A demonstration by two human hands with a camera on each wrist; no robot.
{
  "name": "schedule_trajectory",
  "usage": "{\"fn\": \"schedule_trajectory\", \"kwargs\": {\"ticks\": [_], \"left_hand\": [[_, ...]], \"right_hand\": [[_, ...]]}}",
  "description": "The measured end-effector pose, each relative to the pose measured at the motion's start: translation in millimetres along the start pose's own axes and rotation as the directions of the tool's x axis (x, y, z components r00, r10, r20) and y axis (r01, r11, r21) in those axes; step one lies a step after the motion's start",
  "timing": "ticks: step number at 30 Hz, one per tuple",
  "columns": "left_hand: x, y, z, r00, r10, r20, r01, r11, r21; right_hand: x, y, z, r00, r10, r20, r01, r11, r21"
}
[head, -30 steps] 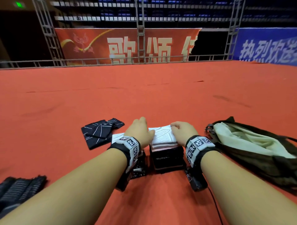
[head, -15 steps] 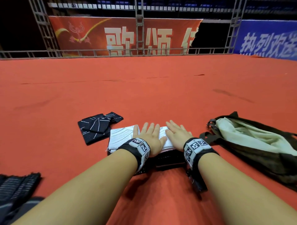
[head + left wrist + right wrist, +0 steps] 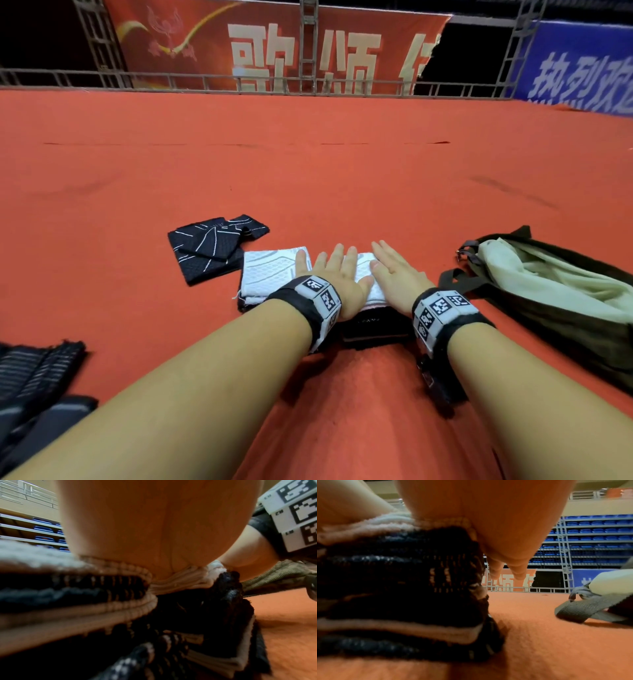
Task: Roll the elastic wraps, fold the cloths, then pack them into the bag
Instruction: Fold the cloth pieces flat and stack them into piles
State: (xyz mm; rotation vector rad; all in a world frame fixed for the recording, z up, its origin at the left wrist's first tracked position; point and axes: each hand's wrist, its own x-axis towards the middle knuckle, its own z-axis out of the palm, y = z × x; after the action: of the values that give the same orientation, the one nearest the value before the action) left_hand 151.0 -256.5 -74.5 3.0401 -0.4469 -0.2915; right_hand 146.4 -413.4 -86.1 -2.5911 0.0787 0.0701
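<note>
On red carpet point(image 3: 308, 178), your left hand point(image 3: 337, 274) and right hand point(image 3: 397, 274) pressed flat, fingers spread, on white cloth point(image 3: 270, 270); black cloth point(image 3: 205, 253) left, bag point(image 3: 565, 308) right; stack beneath mostly hidden.

The white cloth point(image 3: 270, 274) is a mesh-patterned knit, the black cloth point(image 3: 205, 251) a matt perforated weave, the bag point(image 3: 565, 308) coarse olive canvas with webbing straps, the floor point(image 3: 308, 171) matt felt-like carpet.

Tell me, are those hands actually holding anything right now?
Nothing is gripped. The left hand and right hand lie flat, fingers straight, pressing on top of the folded white mesh cloth on the red carpet.
</note>
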Motion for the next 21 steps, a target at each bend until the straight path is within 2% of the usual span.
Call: {"fn": "schedule_trajectory", "kwargs": {"ticks": [7,10,13,16,21], "left_hand": [[-8,2,-12,0.999,0.038,-0.003,-0.038,0.999,-0.009],[-16,-5,-42,0.994,0.071,-0.081,-0.082,0.986,-0.143],[-29,-41,-81,0.978,0.079,-0.191,-0.116,0.974,-0.195],[-42,-99,-105,0.965,0.019,-0.26,-0.064,0.985,-0.163],[-77,-190,-100,0.964,-0.129,-0.233,0.089,0.981,-0.174]], "right_hand": [[-8,-14,-7,0.997,0.08,0.011,-0.076,0.973,-0.22],[-15,-28,-22,0.992,0.129,0.01,-0.119,0.942,-0.313],[-19,-53,-38,0.992,0.125,-0.033,-0.128,0.919,-0.372],[-17,-92,-45,0.997,0.037,-0.067,-0.06,0.919,-0.389],[-21,-183,-17,0.976,-0.218,-0.012,0.207,0.944,-0.258]]}}
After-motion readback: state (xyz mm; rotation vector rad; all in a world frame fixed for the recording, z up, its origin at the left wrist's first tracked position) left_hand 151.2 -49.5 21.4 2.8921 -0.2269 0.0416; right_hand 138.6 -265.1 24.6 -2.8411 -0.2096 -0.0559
